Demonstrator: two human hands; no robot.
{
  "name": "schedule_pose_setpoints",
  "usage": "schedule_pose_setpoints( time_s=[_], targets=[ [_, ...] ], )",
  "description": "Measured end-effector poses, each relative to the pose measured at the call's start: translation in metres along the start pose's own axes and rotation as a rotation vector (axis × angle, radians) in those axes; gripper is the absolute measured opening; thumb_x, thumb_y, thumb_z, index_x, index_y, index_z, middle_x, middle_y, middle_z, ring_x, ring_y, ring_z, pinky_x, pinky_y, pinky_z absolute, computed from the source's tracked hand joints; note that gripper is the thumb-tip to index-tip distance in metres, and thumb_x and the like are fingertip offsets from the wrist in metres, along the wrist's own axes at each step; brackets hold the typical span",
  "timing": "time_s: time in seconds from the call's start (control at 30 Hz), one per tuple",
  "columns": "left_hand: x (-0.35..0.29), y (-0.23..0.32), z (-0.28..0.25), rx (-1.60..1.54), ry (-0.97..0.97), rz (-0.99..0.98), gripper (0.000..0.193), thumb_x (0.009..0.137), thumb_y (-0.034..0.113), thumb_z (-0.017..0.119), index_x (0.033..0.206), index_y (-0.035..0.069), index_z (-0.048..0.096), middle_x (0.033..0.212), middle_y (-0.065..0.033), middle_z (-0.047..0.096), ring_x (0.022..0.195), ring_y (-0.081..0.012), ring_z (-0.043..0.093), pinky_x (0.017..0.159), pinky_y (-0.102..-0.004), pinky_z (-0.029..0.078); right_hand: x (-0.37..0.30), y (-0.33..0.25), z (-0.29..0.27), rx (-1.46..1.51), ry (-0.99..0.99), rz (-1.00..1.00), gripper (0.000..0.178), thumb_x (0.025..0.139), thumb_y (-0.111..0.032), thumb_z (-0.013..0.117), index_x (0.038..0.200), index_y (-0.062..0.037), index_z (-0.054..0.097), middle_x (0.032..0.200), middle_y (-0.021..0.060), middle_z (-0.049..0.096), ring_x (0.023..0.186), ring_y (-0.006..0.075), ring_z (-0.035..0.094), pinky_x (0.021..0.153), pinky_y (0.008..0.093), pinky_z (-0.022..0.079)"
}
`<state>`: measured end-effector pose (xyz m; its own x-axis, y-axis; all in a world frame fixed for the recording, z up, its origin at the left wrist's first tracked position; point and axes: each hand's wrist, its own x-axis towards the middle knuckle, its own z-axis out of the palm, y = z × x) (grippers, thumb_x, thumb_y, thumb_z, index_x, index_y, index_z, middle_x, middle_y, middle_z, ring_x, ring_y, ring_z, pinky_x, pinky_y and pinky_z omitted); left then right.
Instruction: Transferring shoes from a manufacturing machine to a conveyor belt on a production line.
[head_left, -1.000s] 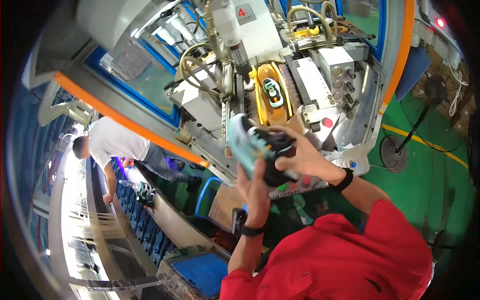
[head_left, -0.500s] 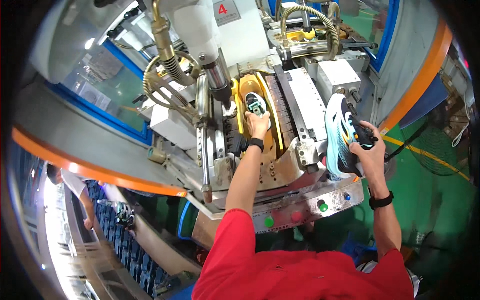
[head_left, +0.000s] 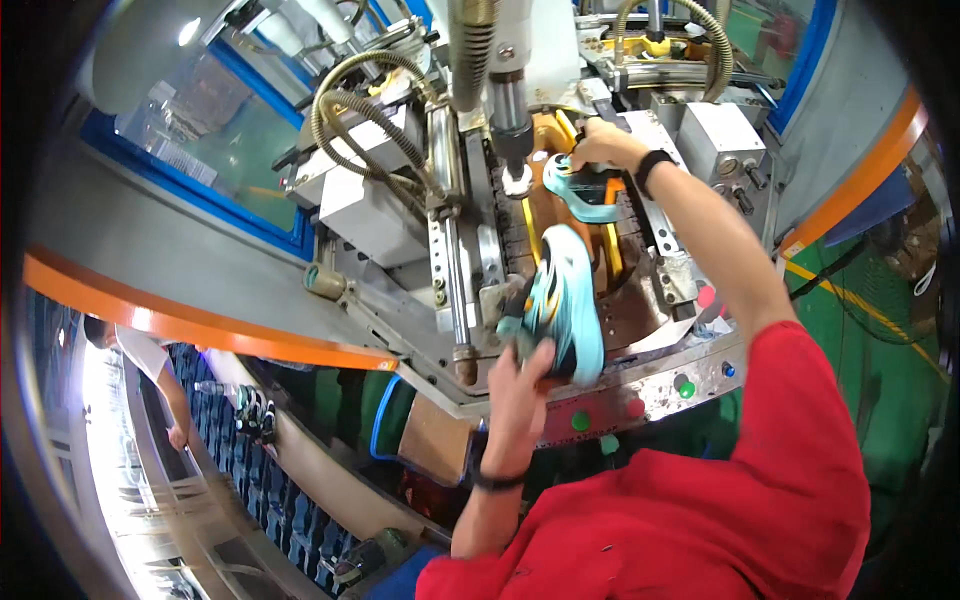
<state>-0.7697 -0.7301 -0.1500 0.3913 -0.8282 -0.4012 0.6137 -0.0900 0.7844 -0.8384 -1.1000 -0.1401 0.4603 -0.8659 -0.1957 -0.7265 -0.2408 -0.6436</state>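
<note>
My left hand (head_left: 518, 395) grips a running shoe (head_left: 568, 300) in pale turquoise, white and black at the front of the press. This shoe is tilted, and my thumb lies against its heel end. Further in, my right hand (head_left: 605, 148) holds a second turquoise and black shoe (head_left: 585, 205) with an orange patch. That one lies aslant above the brown-and-yellow bed (head_left: 548, 215) of the press; whether it touches the bed I cannot tell. My right fingertips are partly hidden behind the wrist and shoe.
A metal press rod (head_left: 508, 110) hangs just left of the second shoe. Ribbed hoses (head_left: 345, 95) and white blocks (head_left: 370, 210) flank the bed. Coloured buttons (head_left: 635, 408) line the front panel. An orange-edged guard (head_left: 220, 335) curves left, with a person (head_left: 155, 365) beyond beside a conveyor (head_left: 300, 480).
My left hand has drawn back from the bed and now holds a shoe near the front. My right hand has swung from the right side to over the bed with its shoe.
</note>
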Motion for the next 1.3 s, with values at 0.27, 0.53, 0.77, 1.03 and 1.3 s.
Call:
schedule_pose_setpoints(
  time_s=[0.27,0.53,0.77,1.03,1.3],
  targets=[
    [-0.201,-0.024,-0.074,-0.021,0.57,0.281,0.038,0.088,0.002,0.06,0.124,-0.005,0.051,0.111,-0.0078,0.06,0.099,-0.0167,0.06,0.087,-0.03,0.048,0.055,0.023,0.145,-0.234,0.266,0.016,0.059,0.087,-0.024,0.054,0.134,0.0054,0.034,0.106,0.0273,0.066,0.099,0.0381,0.067,0.087,0.0466,0.052],
    [-0.274,-0.119,-0.09,-0.069,1.165,0.331,0.033,0.09,0.012,0.063,0.119,-0.002,0.057,0.11,-0.0085,0.06,0.098,-0.0188,0.059,0.079,-0.0323,0.05,-0.185,-0.018,0.141,-0.025,0.132,-0.809,0.025,0.084,-0.01,0.057,0.108,-0.0018,0.059,0.098,0.0221,0.065,0.091,0.041,0.062,0.079,0.0487,0.049],
    [-0.297,-0.148,-0.06,-0.479,1.071,0.31,0.025,0.094,0.011,0.058,0.116,0.001,0.062,0.102,-0.0055,0.067,0.093,-0.015,0.064,0.082,-0.0333,0.051,-0.294,0.092,0.322,-0.254,-0.15,-1.102,0.013,0.084,-0.01,0.057,0.096,-0.0053,0.06,0.091,0.0164,0.061,0.092,0.0345,0.057,0.08,0.0458,0.048],
    [-0.388,-0.251,-0.068,-0.711,1.296,0.525,0.032,0.091,0.007,0.062,0.118,-0.009,0.055,0.106,-0.0138,0.065,0.092,-0.0221,0.066,0.085,-0.0342,0.054,-0.268,0.126,0.358,-0.247,-0.282,-0.978,0.024,0.085,-0.006,0.057,0.109,-0.0053,0.06,0.109,0.0138,0.059,0.104,0.0346,0.057,0.09,0.0421,0.046],
    [-0.515,-0.345,-0.136,-0.879,1.682,0.542,0.03,0.085,0.007,0.068,0.112,-0.006,0.061,0.098,-0.0138,0.067,0.083,-0.024,0.069,0.074,-0.0373,0.058,-0.385,-0.152,0.337,0.433,-0.457,-1.338,0.019,0.088,-0.004,0.061,0.106,-0.0004,0.06,0.099,0.015,0.062,0.086,0.0298,0.061,0.078,0.0361,0.049]
  ],
)
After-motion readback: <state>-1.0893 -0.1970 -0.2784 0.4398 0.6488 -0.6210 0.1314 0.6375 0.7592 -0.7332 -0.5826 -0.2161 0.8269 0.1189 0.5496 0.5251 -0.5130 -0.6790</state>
